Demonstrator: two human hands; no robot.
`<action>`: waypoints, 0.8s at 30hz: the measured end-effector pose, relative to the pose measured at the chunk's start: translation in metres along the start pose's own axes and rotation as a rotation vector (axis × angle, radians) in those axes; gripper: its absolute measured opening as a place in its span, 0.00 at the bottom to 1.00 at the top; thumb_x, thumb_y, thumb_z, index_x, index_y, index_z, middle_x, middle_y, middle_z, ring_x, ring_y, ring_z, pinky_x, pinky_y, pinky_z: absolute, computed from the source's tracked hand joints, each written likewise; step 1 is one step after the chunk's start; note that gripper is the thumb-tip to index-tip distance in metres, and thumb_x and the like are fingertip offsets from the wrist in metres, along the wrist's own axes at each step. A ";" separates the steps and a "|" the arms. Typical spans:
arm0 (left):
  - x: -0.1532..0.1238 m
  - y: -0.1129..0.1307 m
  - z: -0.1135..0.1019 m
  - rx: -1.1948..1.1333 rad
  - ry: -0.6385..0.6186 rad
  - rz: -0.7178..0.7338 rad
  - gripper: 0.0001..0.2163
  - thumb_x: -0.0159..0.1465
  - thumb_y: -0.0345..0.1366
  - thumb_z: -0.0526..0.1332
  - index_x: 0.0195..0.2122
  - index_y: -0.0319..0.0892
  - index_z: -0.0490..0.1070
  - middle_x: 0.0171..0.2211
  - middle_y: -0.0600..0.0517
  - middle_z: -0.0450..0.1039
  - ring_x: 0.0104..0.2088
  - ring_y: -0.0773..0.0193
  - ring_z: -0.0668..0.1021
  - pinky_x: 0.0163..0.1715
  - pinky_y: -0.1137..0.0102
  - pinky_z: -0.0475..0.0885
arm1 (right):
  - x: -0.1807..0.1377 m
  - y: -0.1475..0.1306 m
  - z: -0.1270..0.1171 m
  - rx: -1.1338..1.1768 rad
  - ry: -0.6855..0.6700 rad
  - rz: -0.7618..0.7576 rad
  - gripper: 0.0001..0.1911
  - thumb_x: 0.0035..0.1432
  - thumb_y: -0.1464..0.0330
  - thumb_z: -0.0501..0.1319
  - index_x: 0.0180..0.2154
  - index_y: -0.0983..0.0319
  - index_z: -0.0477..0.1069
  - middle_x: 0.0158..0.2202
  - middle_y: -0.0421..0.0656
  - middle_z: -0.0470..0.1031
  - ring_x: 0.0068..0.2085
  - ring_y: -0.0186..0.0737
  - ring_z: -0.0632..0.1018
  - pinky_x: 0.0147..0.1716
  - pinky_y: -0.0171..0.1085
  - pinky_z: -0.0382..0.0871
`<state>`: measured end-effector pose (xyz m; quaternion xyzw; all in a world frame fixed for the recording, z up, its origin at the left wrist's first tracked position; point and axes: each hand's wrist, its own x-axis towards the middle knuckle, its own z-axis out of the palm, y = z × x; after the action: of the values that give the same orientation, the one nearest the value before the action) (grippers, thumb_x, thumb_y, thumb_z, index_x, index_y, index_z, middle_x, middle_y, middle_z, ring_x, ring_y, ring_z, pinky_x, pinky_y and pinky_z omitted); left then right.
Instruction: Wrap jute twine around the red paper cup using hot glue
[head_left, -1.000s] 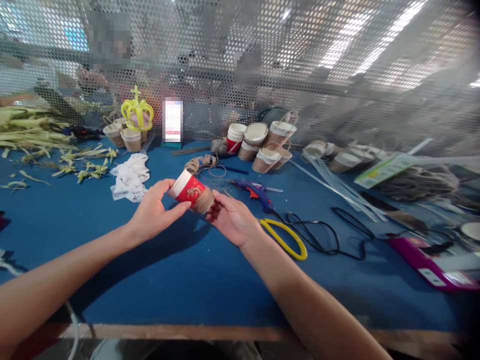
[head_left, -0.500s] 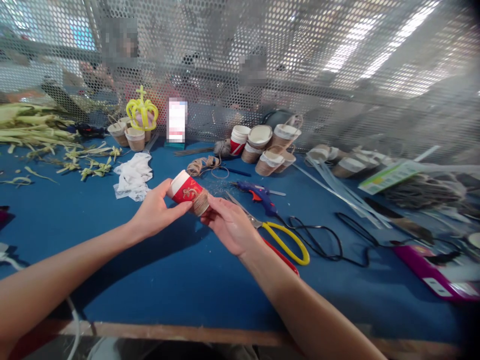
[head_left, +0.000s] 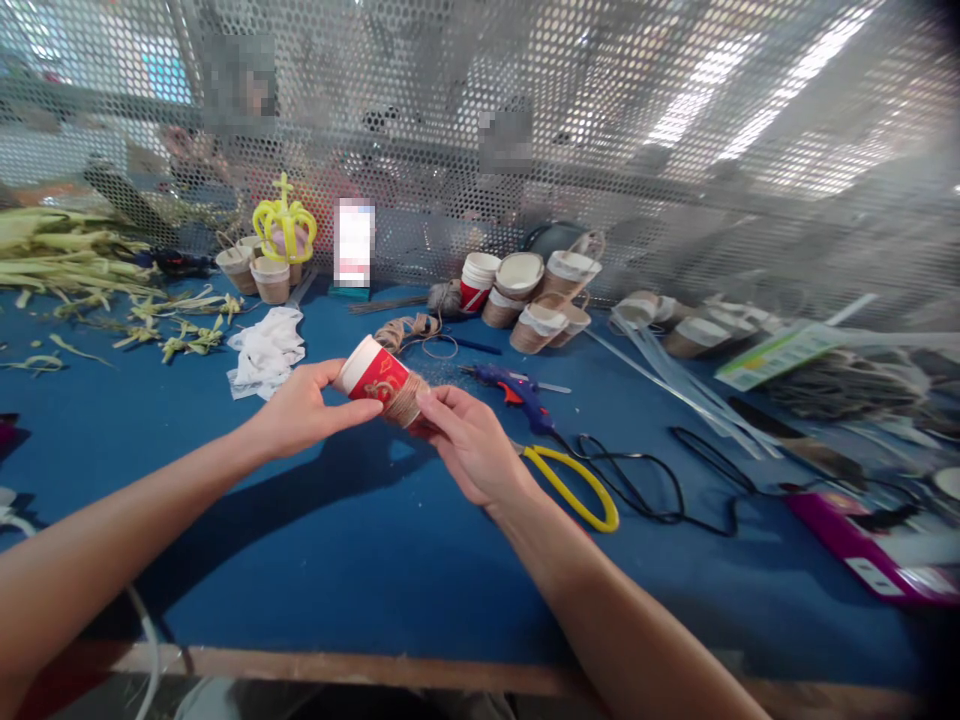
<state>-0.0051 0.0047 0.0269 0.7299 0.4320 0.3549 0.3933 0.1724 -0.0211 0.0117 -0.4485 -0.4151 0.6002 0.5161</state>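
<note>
A red and white paper cup point(head_left: 380, 377) lies tilted in the air between my hands, its white rim toward the upper left. Several turns of brown twine point(head_left: 407, 398) wrap its lower end. My left hand point(head_left: 307, 405) grips the cup near the rim, thumb along its front and fingers behind. Closed at the wrapped end, my right hand point(head_left: 469, 440) presses its thumb against the twine; its other fingers are partly hidden behind the cup. A loose bundle of twine point(head_left: 405, 330) lies just beyond. Yellow-handled scissors point(head_left: 574, 485) are partly covered by my right hand and forearm.
A blue glue gun point(head_left: 517, 395) lies beyond my right hand, its black cord running to a purple power strip point(head_left: 847, 545). Twine-wrapped cups point(head_left: 540, 325) stand against the mesh panel. A crumpled white cloth point(head_left: 268, 350), a yellow crown point(head_left: 283, 225) and dry husks point(head_left: 60, 250) are leftward.
The cup has turned in my hands, so its printed pattern sits differently. My right hand has shifted slightly right and now covers more of the scissors.
</note>
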 end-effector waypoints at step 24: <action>-0.004 -0.003 0.012 -0.667 -0.173 -0.332 0.08 0.51 0.35 0.65 0.30 0.36 0.73 0.25 0.53 0.75 0.25 0.70 0.73 0.27 0.76 0.66 | -0.023 -0.030 -0.019 -1.060 -0.083 -0.468 0.08 0.54 0.64 0.58 0.28 0.62 0.67 0.29 0.42 0.72 0.32 0.37 0.72 0.33 0.36 0.66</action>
<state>0.0024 -0.0008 0.0182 0.5090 0.3703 0.3445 0.6965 0.1998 -0.0391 0.0385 -0.5182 -0.7668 0.1974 0.3234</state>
